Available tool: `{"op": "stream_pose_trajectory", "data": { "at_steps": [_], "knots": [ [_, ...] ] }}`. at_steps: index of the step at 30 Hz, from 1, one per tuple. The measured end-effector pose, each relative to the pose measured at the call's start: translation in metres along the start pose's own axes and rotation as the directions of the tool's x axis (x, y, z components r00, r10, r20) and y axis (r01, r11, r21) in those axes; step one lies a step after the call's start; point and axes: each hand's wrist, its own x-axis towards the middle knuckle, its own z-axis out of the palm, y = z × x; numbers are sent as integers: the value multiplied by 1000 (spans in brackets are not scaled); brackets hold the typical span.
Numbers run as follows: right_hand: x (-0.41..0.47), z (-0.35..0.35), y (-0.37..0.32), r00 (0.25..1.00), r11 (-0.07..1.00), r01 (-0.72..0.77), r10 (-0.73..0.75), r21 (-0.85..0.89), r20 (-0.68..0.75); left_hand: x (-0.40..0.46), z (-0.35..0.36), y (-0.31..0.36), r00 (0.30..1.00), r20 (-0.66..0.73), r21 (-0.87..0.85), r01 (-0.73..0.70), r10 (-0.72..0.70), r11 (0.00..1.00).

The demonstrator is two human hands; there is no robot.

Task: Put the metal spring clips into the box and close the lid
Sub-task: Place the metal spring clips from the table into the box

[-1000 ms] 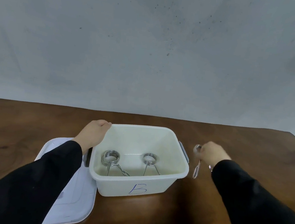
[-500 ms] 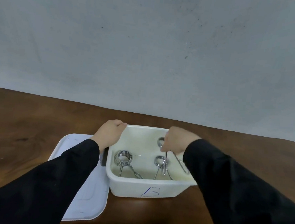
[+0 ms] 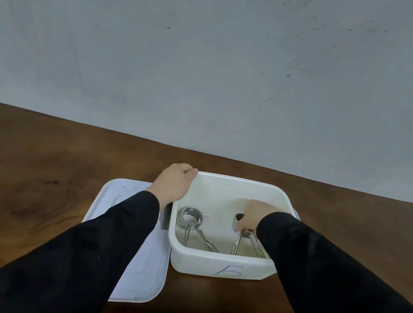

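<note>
In the box [image 3: 224, 264]: right hand [image 3: 251, 215] fingers pinching a spring clip [image 3: 242, 233]; one clip [image 3: 192, 219] lies inside; left hand [image 3: 173, 183] fingers curled on rim; lid [image 3: 125, 199] still off.

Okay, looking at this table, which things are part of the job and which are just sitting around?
Part of the job:
- box, marked in blue pen
- spring clips inside it: left clip, right clip
- lid, lying beside the box
- left hand on the box rim; right hand inside the box at the right clip

Just lying about:
- nothing else; only the bare table and wall

Right hand [image 3: 254, 213] hides part of right clips [image 3: 244, 238].
</note>
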Motion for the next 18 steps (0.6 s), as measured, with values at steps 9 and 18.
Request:
{"op": "stream_pose_trajectory", "data": {
  "at_steps": [9, 18],
  "knots": [
    [-8, -6, 6, 1000, 1000, 18, -19, 21, 8, 2, 0, 0, 1000, -15, 31, -4, 5, 1000],
    [-55, -57, 12, 972, 935, 152, -83, 321, -219, 0, -3, -4, 997, -19, -147, 75, -79, 986]
  ]
}}
